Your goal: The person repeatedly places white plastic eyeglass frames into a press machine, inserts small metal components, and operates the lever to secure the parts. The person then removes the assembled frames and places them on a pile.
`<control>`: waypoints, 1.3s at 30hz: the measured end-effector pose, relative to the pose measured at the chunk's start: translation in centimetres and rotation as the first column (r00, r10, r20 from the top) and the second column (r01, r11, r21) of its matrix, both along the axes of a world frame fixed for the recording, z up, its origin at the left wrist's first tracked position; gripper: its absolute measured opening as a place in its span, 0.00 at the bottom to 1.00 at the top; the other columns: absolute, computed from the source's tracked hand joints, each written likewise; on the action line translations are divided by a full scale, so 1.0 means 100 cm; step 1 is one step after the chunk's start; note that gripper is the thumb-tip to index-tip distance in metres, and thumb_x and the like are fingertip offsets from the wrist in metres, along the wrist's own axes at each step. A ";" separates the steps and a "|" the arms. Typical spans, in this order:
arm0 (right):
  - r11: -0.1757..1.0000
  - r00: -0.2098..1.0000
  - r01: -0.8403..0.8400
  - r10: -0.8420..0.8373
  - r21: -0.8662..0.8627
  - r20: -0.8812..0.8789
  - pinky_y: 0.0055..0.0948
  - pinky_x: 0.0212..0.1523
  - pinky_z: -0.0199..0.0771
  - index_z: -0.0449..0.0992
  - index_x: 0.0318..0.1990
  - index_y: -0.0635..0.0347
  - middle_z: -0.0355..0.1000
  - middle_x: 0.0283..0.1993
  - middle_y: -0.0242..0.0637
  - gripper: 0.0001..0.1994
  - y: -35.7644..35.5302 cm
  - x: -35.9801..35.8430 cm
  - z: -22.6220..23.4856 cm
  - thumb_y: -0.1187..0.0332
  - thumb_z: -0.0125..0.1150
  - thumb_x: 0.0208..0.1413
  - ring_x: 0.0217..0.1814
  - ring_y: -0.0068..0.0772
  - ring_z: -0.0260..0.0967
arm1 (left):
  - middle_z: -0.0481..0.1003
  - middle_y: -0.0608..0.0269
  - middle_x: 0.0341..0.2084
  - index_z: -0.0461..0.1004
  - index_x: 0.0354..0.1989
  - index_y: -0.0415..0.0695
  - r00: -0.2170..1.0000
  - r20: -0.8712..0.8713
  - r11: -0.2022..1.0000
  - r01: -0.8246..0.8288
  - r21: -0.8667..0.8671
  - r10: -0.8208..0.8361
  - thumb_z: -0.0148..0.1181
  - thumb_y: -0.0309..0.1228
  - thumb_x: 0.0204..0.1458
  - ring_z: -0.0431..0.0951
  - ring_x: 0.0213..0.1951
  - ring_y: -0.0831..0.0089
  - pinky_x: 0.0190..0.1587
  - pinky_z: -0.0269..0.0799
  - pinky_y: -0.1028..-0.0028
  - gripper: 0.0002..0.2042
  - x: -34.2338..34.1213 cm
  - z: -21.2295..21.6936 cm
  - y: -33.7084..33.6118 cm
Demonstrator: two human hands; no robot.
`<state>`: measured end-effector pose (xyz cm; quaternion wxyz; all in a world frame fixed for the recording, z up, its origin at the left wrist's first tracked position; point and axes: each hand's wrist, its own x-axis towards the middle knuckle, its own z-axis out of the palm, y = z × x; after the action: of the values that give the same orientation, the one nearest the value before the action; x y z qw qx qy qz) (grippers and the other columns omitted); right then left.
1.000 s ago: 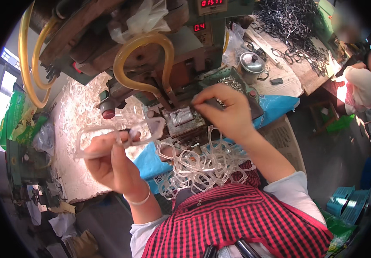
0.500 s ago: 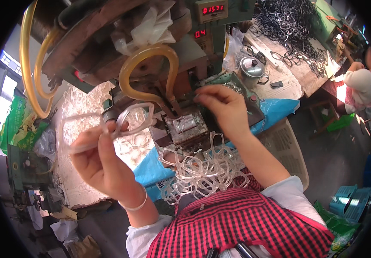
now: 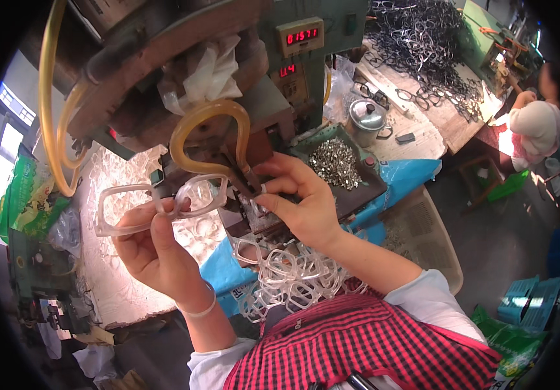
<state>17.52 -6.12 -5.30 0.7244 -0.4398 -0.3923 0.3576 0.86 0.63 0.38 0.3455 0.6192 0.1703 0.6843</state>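
My left hand [image 3: 162, 260] pinches a clear plastic eyeglass frame [image 3: 127, 188] between thumb and fingers, raised left of the machine. Fingers bent, my right hand [image 3: 309, 211] reaches to the tips of two dark metal prongs [image 3: 246, 183], where thumb and forefinger close together. Whatever lies between those fingertips is too small to make out. A yellow hose [image 3: 177, 146] loops above the prongs. Beyond my right hand, small shiny metal pieces [image 3: 335, 164] fill a dark tray. Several clear eyeglass frames [image 3: 299, 273] lie heaped against my checked apron.
More clear frames [image 3: 119, 172] cover the table at left. Blue plastic sheeting [image 3: 410, 174] hangs beside a beige basket [image 3: 445, 237]. Behind stand a lidded metal pot [image 3: 367, 116] and a heap of black frames [image 3: 423, 39]. A co-worker [image 3: 534, 127] sits far right.
My right hand has moved left and down to the prong tips, uncovering the metal pieces in the tray. My left hand still holds the eyeglass frame, slightly lower. The view has shifted slightly.
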 end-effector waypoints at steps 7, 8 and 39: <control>0.999 0.999 -0.020 0.020 -0.026 0.025 0.25 0.51 0.71 0.62 0.62 0.68 0.72 0.58 0.40 0.29 -0.013 -0.001 0.011 0.80 0.63 0.51 0.50 0.23 0.73 | 0.74 0.54 0.33 0.68 0.41 0.37 0.998 0.027 0.998 -0.064 -0.005 0.064 0.55 0.19 0.58 0.77 0.35 0.69 0.38 0.81 0.66 0.05 0.000 0.003 -0.010; 0.999 0.998 -0.024 0.027 -0.049 0.054 0.26 0.52 0.71 0.62 0.62 0.69 0.71 0.58 0.40 0.29 -0.019 -0.001 0.016 0.79 0.63 0.52 0.52 0.23 0.73 | 0.74 0.55 0.33 0.69 0.41 0.38 0.998 0.012 0.998 -0.055 0.012 0.055 0.55 0.21 0.59 0.77 0.35 0.69 0.38 0.81 0.66 0.04 -0.005 0.003 -0.016; 0.886 0.889 0.459 -0.457 -0.063 0.038 0.18 0.46 0.69 0.77 0.43 0.64 0.76 0.40 0.30 0.07 -0.007 0.082 -0.066 0.77 0.60 0.58 0.42 0.18 0.71 | 0.79 0.57 0.38 0.77 0.37 0.41 0.654 -0.463 0.792 -0.392 0.468 0.597 0.65 0.18 0.44 0.80 0.40 0.59 0.52 0.74 0.62 0.11 -0.045 -0.080 -0.076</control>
<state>25.67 -6.81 -11.89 0.7679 -0.5492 -0.2727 0.1854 -3.64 -6.95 -7.63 -0.0356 0.7761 0.3175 0.5436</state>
